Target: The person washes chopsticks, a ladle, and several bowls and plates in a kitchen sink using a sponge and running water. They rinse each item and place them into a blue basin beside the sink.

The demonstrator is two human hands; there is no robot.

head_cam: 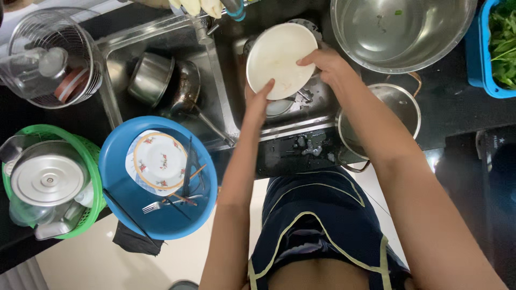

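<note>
A round white plate (279, 56) is held tilted over the right basin of a steel sink (226, 102), under the tap (234, 9). My left hand (258, 102) grips its lower left rim with the thumb on the face. My right hand (328, 64) holds the right rim, fingers curled over the edge. More dishes lie in the basin below the plate, mostly hidden.
The left basin holds a steel pot (150, 78) and a dark pan (185, 86). A blue basin (123, 193) holds a flowered plate (160, 160), a fork and chopsticks. A green basket (94, 166) with steel lids stands left. A large steel bowl (403, 32), a lidded pot (400, 104) and a blue crate of greens (500, 48) stand right.
</note>
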